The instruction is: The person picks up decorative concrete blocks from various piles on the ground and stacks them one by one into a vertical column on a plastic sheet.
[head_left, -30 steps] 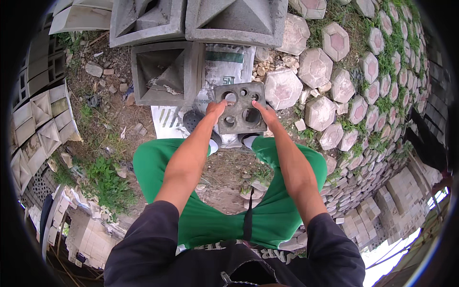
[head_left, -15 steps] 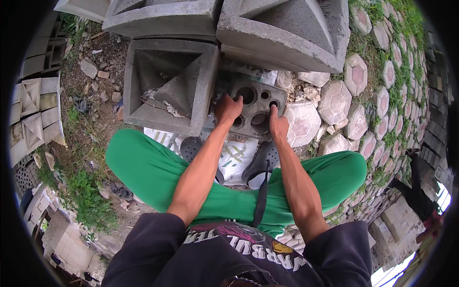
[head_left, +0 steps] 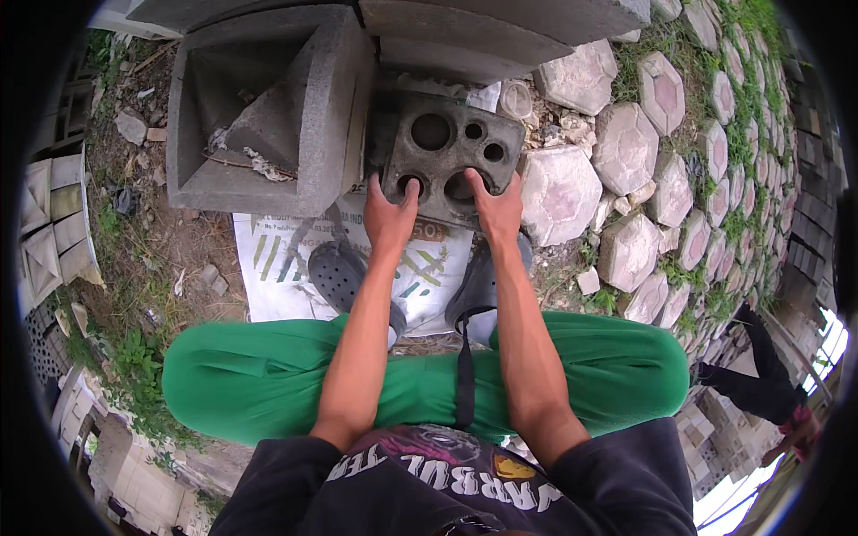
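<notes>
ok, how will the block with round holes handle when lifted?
The block looks like grey concrete, so it's probably stiff and heavy for its size, though the round holes should save some weight. Its flat top and squarish corners make rolling unlikely. It looks thin beside some holes, so it might chip there if knocked.

Most fingers of the left hand (head_left: 390, 217) and right hand (head_left: 500, 213) are lost to me behind the grey rectangular concrete block with round holes (head_left: 451, 159), whose underside I can't see. The top edge crops the big grey concrete blocks (head_left: 474, 49); a dark-trousered person (head_left: 770, 390) is too small to read.
</notes>
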Motion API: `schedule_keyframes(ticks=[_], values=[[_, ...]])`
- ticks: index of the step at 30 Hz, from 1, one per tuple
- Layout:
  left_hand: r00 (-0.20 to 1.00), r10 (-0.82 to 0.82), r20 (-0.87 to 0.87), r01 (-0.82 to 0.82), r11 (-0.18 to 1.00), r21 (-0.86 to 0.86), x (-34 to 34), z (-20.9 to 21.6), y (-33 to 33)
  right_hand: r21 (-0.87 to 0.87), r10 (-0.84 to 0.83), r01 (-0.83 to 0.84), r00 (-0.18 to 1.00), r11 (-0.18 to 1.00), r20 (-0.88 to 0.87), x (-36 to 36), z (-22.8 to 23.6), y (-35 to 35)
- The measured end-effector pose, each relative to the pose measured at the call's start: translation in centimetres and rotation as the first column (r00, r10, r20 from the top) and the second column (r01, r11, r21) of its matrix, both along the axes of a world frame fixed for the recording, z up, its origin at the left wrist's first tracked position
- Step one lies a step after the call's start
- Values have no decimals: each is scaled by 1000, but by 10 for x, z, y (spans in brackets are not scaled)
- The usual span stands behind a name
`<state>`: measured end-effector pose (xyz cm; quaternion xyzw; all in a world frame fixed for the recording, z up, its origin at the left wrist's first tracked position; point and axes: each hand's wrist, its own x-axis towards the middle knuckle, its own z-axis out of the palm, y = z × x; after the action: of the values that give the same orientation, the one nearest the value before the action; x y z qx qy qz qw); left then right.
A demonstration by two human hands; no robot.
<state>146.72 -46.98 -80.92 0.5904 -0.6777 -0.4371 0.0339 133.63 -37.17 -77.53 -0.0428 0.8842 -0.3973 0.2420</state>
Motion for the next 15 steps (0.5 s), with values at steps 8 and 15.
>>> schedule_keyframes(ticks=[8, 15], values=[[608, 780, -145, -581, 562, 589, -10, -30, 27, -120, -87, 70, 986, 990, -141, 15, -36, 18], [522, 853, 30, -593, 337, 731, -19, -18, 26, -43, -120, 115, 986, 992, -116, 19, -41, 17]])
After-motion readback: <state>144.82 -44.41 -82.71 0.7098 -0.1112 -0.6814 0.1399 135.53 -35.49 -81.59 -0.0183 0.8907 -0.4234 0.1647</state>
